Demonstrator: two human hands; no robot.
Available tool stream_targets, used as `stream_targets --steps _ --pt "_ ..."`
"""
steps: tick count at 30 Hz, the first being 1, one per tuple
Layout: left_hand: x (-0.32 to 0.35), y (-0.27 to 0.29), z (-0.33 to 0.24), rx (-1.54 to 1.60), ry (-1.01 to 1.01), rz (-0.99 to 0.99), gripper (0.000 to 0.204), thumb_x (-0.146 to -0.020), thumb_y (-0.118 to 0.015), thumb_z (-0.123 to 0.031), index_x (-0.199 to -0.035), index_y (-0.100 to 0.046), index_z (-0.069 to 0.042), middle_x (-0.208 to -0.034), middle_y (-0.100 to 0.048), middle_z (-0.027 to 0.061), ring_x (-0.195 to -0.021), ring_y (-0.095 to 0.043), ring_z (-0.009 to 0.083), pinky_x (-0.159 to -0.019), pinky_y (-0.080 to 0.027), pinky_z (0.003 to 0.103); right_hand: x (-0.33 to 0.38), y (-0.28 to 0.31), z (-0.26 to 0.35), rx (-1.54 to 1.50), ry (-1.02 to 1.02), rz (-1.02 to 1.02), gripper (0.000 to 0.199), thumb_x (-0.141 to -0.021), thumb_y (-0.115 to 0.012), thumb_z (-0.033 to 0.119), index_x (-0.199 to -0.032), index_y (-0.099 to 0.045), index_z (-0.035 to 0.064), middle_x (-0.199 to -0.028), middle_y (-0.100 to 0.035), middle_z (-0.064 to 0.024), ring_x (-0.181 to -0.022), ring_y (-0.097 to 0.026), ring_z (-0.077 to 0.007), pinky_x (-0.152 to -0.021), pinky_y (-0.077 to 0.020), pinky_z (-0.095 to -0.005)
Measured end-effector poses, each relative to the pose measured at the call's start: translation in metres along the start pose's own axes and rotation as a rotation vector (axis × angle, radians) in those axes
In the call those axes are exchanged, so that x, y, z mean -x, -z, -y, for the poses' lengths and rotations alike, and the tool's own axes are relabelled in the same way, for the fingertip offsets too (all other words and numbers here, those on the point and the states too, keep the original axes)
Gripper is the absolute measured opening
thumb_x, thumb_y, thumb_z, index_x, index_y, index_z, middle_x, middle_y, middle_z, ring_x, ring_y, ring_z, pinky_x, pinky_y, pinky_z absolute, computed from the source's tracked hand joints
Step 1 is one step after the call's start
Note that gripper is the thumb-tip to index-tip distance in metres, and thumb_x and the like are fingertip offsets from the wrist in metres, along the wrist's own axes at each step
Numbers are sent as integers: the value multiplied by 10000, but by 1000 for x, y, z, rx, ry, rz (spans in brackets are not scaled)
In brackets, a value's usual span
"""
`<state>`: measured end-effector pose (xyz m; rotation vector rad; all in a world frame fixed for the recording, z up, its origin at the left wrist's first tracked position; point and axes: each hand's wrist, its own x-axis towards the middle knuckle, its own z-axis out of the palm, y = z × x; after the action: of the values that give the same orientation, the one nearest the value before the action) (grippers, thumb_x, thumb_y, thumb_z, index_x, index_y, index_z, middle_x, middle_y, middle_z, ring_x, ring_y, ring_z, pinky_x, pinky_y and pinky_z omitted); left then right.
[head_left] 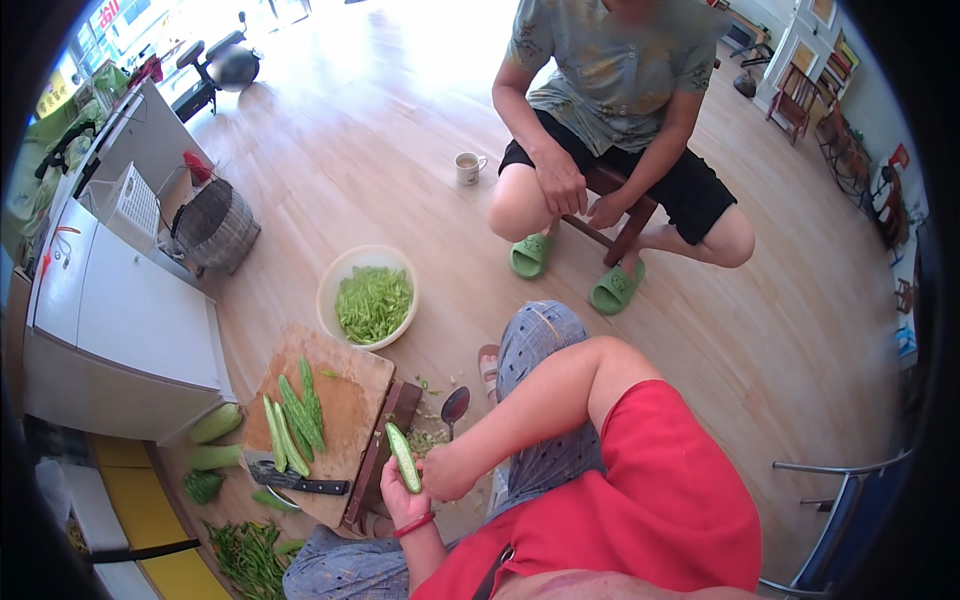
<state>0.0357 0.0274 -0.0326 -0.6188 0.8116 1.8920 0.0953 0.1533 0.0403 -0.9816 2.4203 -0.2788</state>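
Observation:
My left hand (404, 502), with a red band at its wrist, holds a halved bitter melon (403, 458), its pale hollow side turned up. My right hand (450, 474) is closed at the melon's side. From that fist the dark bowl of a metal spoon (456, 403) sticks out away from me; most of its handle is hidden. Just left stands a thick wooden chopping board (345, 400). Several bumpy green bitter melon pieces (300, 412) lie on it, some with cut sides showing. A black-handled knife (310, 486) rests along the board's near left edge.
Beyond the board, a cream bowl (411, 290) holds sliced green vegetable. Whole gourds (215, 424) and a pile of green peppers (250, 560) lie at left. A person (615, 110) sits opposite on a stool, near a mug (468, 168). A white cabinet (130, 310) and wicker basket (217, 225) stand left.

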Motion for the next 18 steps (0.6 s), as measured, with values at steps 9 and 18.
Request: stream_targets --steps 9,18 --pt "3 -1 -1 8 -8 39 220 -844 -475 -209 -951 -530 -25 -790 -577 117 -634 -535 215 -613 -457 322 -6 -5 -4 34 24 16 206 -747 -514 153 -781 -655 8 -844 -643 -140 -822 -614 -273 -704 -485 -380" --pt "6 -1 5 -6 1 12 219 -835 -487 -202 -953 -530 -22 -797 -578 125 -635 -536 227 -620 -455 320 -6 -15 0 35 35 47 195 -738 -529 157 -780 -666 25 -848 -645 -127 -817 -615 -264 -702 -486 -376"
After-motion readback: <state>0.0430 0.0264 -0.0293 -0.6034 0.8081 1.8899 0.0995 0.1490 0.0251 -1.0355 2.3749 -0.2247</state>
